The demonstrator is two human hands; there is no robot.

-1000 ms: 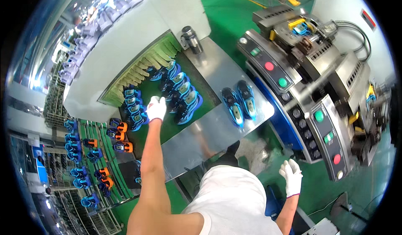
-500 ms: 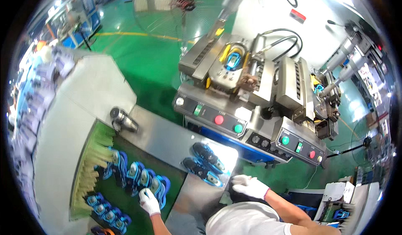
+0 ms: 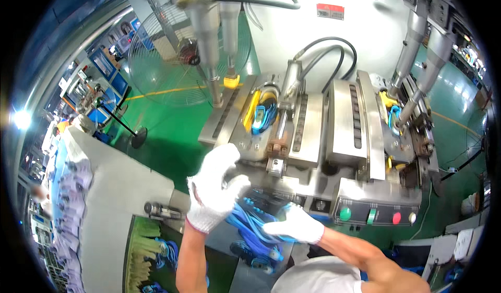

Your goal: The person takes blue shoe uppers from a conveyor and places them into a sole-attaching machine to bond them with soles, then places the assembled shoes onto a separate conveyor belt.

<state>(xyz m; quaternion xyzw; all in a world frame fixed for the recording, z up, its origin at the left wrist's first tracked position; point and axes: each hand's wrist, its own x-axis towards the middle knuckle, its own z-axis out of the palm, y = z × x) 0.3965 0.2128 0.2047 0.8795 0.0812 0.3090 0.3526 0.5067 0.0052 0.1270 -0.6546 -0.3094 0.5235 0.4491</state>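
Observation:
My left hand (image 3: 215, 191), in a white knit glove, is raised at the front of the left press station. Its thumb stands apart from the fingers, and I see nothing in it. My right hand (image 3: 296, 225), gloved the same way, grips a blue-and-black shoe (image 3: 250, 214) with bright blue laces; motion blurs its outline. Beneath it, another dark shoe (image 3: 248, 252) with blue trim rests on the metal bench. A blue-laced shoe (image 3: 263, 116) sits in the left station between yellow pads. One more blue shoe (image 3: 395, 120) is clamped in the right station.
Coloured buttons line the control panel (image 3: 376, 209). Metal press cylinders (image 3: 206, 37) hang over the left station. A dark metal cylinder (image 3: 163, 210) lies by the bench's left end, near a bristle-edged opening (image 3: 136, 256) with blue shoes (image 3: 166, 254). A fan (image 3: 189, 53) stands behind.
My left hand has risen from the shoes at lower left to the press front. My right hand has come forward onto a shoe. The view has turned toward the machine.

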